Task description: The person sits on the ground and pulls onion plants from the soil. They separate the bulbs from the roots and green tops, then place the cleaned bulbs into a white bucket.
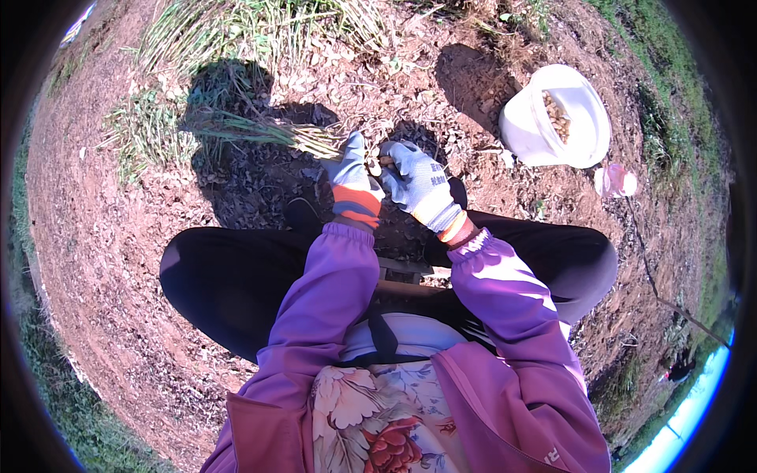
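Note:
In a grey and orange work glove, my left hand is closed around the root end of a bundle of cut-looking green plant stalks, whose leafy ends point left. My right hand, gloved alike, is beside it with bent fingers at a few peanut pods at the bundle's root end. Whether the right fingers grip a pod is hard to make out. Right of my hands a white plastic bucket, tilted in view, holds peanuts.
More pulled plants lie in a heap at the upper left, with a smaller pile below. A pink translucent container sits beside the bucket. My bent legs flank the dry, leaf-littered soil, and a thin stick or cord lies at right.

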{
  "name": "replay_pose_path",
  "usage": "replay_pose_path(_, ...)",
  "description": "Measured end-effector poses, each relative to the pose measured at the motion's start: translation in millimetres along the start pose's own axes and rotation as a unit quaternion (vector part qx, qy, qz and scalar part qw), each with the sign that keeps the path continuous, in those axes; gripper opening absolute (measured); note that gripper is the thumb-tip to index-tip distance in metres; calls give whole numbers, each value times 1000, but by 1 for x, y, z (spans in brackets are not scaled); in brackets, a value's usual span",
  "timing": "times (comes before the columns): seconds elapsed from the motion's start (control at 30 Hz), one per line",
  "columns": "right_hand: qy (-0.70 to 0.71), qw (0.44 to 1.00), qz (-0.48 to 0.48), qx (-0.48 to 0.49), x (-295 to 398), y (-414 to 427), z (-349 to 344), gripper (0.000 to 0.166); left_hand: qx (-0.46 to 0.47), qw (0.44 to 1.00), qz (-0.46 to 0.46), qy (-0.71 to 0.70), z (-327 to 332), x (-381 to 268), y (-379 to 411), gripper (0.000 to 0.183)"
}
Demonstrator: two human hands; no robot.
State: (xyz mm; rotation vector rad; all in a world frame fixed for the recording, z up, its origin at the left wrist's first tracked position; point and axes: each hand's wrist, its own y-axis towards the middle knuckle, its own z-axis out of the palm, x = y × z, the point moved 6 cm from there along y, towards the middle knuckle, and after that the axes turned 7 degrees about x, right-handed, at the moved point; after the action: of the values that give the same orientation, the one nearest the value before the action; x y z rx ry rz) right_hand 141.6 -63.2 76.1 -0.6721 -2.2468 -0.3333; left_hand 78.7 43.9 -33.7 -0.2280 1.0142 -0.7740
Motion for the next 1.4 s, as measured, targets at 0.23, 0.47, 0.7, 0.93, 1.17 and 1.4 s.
replay_pose_path(0.23,273,960,29,58,-21,-1,7,25,15,997,-79,-20,7,-4,-17,43)
replay_pose_path(0.47,512,841,146,95,-31,-5,8,21,53,998,-26,37,11,-8,-18,26)
replay_pose_path(0.7,659,722,187,92,-31,-10,4,21,117,989,3,86,5,0,-2,25)
replay_pose_path(0.93,803,581,117,57,-30,-6,-13,22,177,974,-111,-87,-5,14,22,29)
replay_pose_path(1.17,797,586,145,-34,-34,-8,-28,10,391,896,97,186,24,-24,-1,42)
replay_pose_path(1.4,574,790,216,-15,-35,-14,-21,6,390,885,-139,-214,32,-13,-13,46)
